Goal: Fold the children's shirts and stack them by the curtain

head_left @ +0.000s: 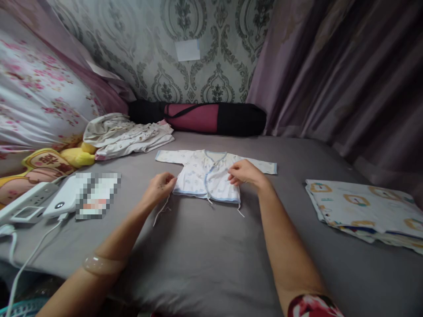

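A small white baby shirt (205, 174) with blue trim lies spread flat on the grey bed sheet (205, 246), sleeves out to both sides and thin tie strings hanging from its hem. My left hand (161, 186) rests at the shirt's lower left corner, fingers curled and pinching the fabric edge. My right hand (243, 172) lies on the shirt's right half, fingers bent and pressed together on the cloth.
A heap of pale clothes (125, 134) lies at the back left beside a yellow cushion (71, 157). A black and pink rolled bag (205, 118) runs along the wall. Folded patterned cloths (363, 209) sit at the right. A power strip (28, 204) and white power bank (64, 202) with cables lie at the left.
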`<state>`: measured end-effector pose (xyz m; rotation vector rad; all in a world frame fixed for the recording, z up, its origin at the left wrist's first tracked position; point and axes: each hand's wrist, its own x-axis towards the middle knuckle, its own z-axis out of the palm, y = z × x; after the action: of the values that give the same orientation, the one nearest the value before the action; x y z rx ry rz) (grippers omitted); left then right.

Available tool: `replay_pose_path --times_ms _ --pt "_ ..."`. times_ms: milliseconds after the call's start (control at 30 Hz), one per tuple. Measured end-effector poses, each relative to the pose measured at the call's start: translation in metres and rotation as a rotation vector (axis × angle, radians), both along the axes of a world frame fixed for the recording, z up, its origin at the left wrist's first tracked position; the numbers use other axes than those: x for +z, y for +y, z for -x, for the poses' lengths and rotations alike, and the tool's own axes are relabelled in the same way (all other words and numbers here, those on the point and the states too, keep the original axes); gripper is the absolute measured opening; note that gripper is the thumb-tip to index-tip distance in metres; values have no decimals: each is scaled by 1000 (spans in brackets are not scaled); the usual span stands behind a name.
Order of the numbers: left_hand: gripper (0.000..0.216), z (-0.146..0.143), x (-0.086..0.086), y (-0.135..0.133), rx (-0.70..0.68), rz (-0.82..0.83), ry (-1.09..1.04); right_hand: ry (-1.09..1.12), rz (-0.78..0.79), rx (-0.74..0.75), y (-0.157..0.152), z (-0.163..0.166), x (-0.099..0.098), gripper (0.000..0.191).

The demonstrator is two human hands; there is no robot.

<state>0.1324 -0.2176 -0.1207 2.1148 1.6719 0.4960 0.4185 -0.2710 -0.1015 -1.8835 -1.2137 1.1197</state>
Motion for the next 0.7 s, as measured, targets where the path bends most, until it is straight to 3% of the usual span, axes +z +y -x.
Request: replay_pose_path --times_ms 100,233,367,700 --pt "37 13 -8 9 9 117 13 -209 247 17 -8 -28 -5 28" --pt "44 12 -15 8 -27 215 -116 -181 496 169 -16 -36 -10 32" --pt "46 4 -14 7 -61 272 -145 -145 513 290 -16 -28 -10 34" --pt "46 17 -28 22 -64 264 -118 -335 478 394 -18 -26 -6 30"
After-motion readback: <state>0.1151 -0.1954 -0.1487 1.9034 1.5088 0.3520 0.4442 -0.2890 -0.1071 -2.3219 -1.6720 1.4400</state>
